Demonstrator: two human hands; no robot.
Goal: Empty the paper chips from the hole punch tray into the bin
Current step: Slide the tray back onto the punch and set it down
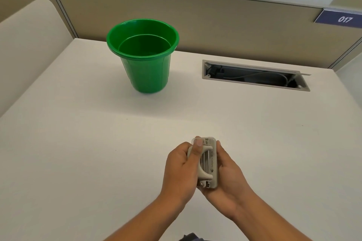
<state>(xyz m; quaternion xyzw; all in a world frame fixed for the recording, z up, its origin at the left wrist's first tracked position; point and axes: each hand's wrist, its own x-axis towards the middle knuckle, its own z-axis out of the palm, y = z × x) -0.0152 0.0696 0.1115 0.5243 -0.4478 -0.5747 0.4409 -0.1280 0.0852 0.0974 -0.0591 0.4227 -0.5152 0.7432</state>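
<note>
A small grey hole punch (208, 162) is held between both hands above the near middle of the white desk (78, 143). My left hand (181, 170) grips its left side, thumb laid over the top corner. My right hand (229, 178) cradles its right side and underside. The punch lies on its side, so its handle and metal pins face me. I cannot see the chip tray or any paper chips. A green plastic bin (144, 56) stands upright at the far left-middle of the desk, well beyond the hands; its inside looks bare.
An open cable slot (254, 75) with wires is sunk into the desk at the far right. Beige partition walls (195, 25) close off the back, with a blue sign reading 017 (339, 18). A cream rounded panel (29, 45) borders the left side.
</note>
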